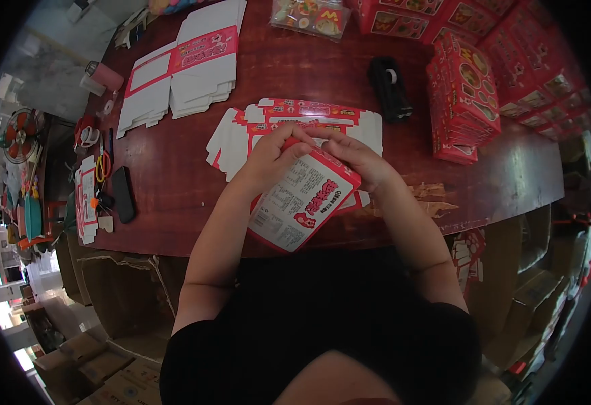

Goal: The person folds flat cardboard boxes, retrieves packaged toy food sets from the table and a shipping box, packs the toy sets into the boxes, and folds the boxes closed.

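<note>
Both hands are on a red and white printed box (302, 199), held tilted near the table's front edge with its text side facing up. My left hand (275, 154) has its fingers curled over the box's upper left corner. At the upper right edge, my right hand (353, 156) is closed round the box, its fingertips close to those of my left hand. Beneath and behind the box lies a spread pile of flat red and white cartons (370, 128). The fingers' undersides are hidden by the box.
Flat cartons (204, 74) are stacked at the back left. A black tape dispenser (388, 88) stands behind my right hand, beside stacked red boxes (467, 94). Scissors (103, 165) and a black phone-like object (124, 194) lie at the left. Open cardboard boxes (130, 297) sit below the table.
</note>
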A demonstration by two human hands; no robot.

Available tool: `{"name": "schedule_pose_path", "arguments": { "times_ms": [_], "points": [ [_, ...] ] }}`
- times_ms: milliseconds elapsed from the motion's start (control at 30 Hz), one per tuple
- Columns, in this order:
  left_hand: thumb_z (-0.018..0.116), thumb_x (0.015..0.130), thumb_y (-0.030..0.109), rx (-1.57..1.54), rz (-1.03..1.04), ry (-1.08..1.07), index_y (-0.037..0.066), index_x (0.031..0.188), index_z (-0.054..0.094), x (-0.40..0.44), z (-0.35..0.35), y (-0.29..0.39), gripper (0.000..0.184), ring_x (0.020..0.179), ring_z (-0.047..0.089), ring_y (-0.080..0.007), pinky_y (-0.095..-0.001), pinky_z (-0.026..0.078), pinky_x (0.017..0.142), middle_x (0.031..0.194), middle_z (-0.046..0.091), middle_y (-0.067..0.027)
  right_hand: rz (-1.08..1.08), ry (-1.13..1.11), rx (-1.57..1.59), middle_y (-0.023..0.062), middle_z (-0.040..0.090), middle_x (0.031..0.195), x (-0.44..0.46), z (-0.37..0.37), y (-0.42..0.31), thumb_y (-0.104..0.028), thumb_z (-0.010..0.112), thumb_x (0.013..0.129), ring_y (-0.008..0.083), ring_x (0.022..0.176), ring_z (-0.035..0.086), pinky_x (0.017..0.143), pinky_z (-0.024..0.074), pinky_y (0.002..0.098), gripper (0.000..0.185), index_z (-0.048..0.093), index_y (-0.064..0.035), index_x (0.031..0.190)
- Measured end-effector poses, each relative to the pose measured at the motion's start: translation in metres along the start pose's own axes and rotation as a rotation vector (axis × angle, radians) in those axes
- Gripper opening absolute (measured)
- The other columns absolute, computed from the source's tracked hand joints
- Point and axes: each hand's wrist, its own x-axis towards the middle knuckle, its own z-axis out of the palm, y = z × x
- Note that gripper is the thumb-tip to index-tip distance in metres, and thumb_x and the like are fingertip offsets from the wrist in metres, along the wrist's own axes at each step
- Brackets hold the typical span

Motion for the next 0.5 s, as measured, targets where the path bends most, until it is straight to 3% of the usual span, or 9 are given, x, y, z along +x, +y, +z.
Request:
{"name": "schedule_pose_path", "arguments": {
  "times_ms": [67, 167, 233, 333, 400, 500],
  "points": [
    [0.060, 0.088, 0.018, 0.008, 0.004, 0.097, 0.004, 0.096, 0.056, -0.003, -0.005, 0.003, 0.016, 0.085, 0.054, -0.0109, -0.0247, 0.043, 0.075, 0.091, 0.058, -0.0033, -0.160, 0.039, -0.134, -0.0010, 0.056, 0.086, 0.002, -0.039, -0.008, -0.025, 0.052, 0.093, 0.0086, 0.075, 0.051, 0.068, 0.0445, 0.0258, 0.034, 0.052, -0.0101, 0.123],
    [0.060, 0.089, 0.023, -0.139, 0.027, 0.387, 0.005, 0.099, 0.055, -0.014, -0.021, -0.002, 0.021, 0.085, 0.055, -0.0105, -0.0233, 0.045, 0.074, 0.093, 0.058, -0.0036, -0.852, 0.796, -1.040, 0.0023, 0.056, 0.078, 0.000, -0.098, -0.040, -0.019, 0.056, 0.089, 0.0120, 0.074, 0.052, 0.069, 0.0435, 0.0272, 0.024, 0.060, -0.0052, 0.108],
    [0.059, 0.089, 0.026, -0.402, 0.043, 0.584, 0.004, 0.102, 0.053, -0.015, -0.024, -0.002, 0.026, 0.085, 0.056, -0.0105, -0.0233, 0.046, 0.074, 0.095, 0.058, -0.0041, -0.770, 1.042, -1.244, 0.0050, 0.056, 0.077, -0.015, -0.120, -0.057, -0.020, 0.060, 0.085, 0.0133, 0.074, 0.053, 0.069, 0.0429, 0.0272, 0.025, 0.061, -0.0033, 0.103],
    [0.057, 0.091, 0.027, -0.650, 0.040, 0.790, 0.001, 0.108, 0.049, -0.013, -0.031, -0.018, 0.031, 0.090, 0.057, -0.0135, -0.0279, 0.050, 0.078, 0.100, 0.058, -0.0067, -0.438, 0.921, -1.020, 0.0028, 0.056, 0.078, -0.015, -0.149, -0.065, -0.022, 0.063, 0.083, 0.0130, 0.073, 0.052, 0.067, 0.0429, 0.0273, 0.025, 0.062, -0.0047, 0.102],
    [0.055, 0.091, 0.026, -0.749, 0.028, 0.858, 0.000, 0.111, 0.049, -0.010, -0.025, -0.015, 0.033, 0.093, 0.058, -0.0150, -0.0298, 0.050, 0.079, 0.103, 0.058, -0.0084, -0.401, 0.846, -0.953, 0.0006, 0.055, 0.078, -0.010, -0.161, -0.069, -0.021, 0.063, 0.082, 0.0109, 0.069, 0.050, 0.062, 0.0409, 0.0253, 0.024, 0.062, -0.0064, 0.101],
    [0.053, 0.092, 0.027, -0.841, 0.002, 0.799, -0.001, 0.116, 0.047, -0.010, -0.025, -0.030, 0.037, 0.096, 0.057, -0.0171, -0.0326, 0.050, 0.082, 0.108, 0.057, -0.0100, -0.254, 0.778, -0.764, -0.0026, 0.054, 0.078, -0.010, -0.162, -0.075, -0.019, 0.064, 0.081, 0.0072, 0.064, 0.045, 0.057, 0.0362, 0.0216, 0.020, 0.061, -0.0090, 0.098]
  ]
}}
